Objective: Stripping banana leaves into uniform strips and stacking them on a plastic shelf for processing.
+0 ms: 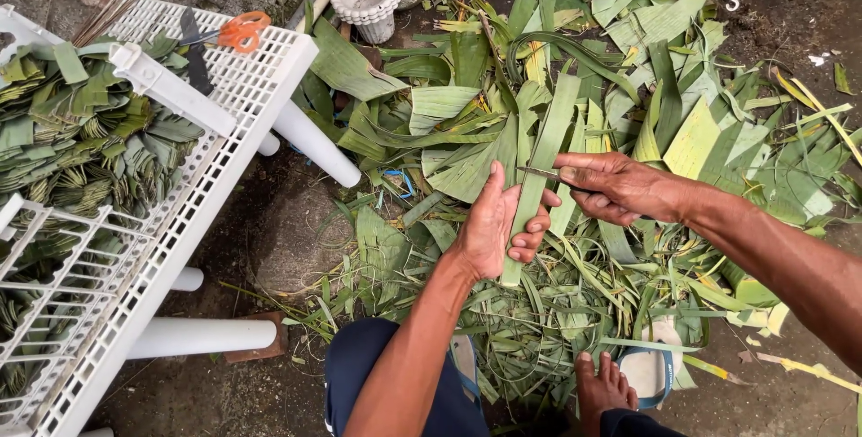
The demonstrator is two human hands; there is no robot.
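Left hand [492, 226] gripped a long leaf [539, 167]; right hand [611, 187] pinched a knife [539, 172] across it. Cut pieces [81, 132] filled the left rack [242, 123]; many leaves [467, 87] remained.

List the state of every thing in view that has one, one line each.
Left hand: closed around a long green leaf strip.
Leaf strip: held upright, being cut.
Right hand: gripping a small blade.
Blade: pressed against the strip.
Scissors: lying unused on the white rack.
White rack: holding folded leaf pieces.
Folded leaf pieces: stacked.
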